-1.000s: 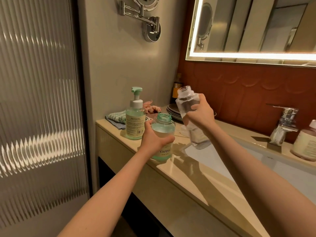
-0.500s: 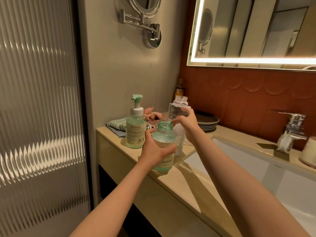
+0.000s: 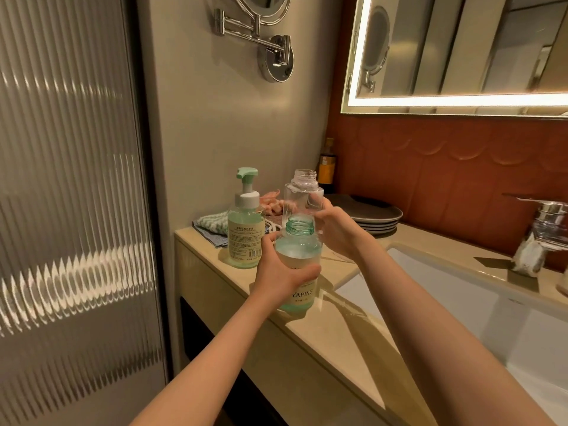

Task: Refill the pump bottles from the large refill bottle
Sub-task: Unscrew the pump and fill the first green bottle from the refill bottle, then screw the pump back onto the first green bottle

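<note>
My left hand (image 3: 278, 272) grips a green open-necked bottle (image 3: 298, 259) with no pump on it, standing on the beige counter (image 3: 338, 330); it holds pale liquid. Just behind it my right hand (image 3: 335, 232) holds a clear, uncapped refill bottle (image 3: 301, 195) upright, its base hidden behind the green bottle. A second green bottle with its pump head fitted (image 3: 246, 232) stands to the left on the counter, untouched.
A white sink basin (image 3: 461, 302) lies right of the bottles, with a chrome faucet (image 3: 541, 235) behind it. Stacked grey plates (image 3: 375, 216), a dark bottle (image 3: 327, 167), a folded cloth (image 3: 212, 224) and a pink item sit at the back. A ribbed glass door (image 3: 70, 210) is at left.
My right hand has lowered the clear bottle from a raised, tilted position to upright behind the green bottle. My left hand keeps its grip on the green bottle.
</note>
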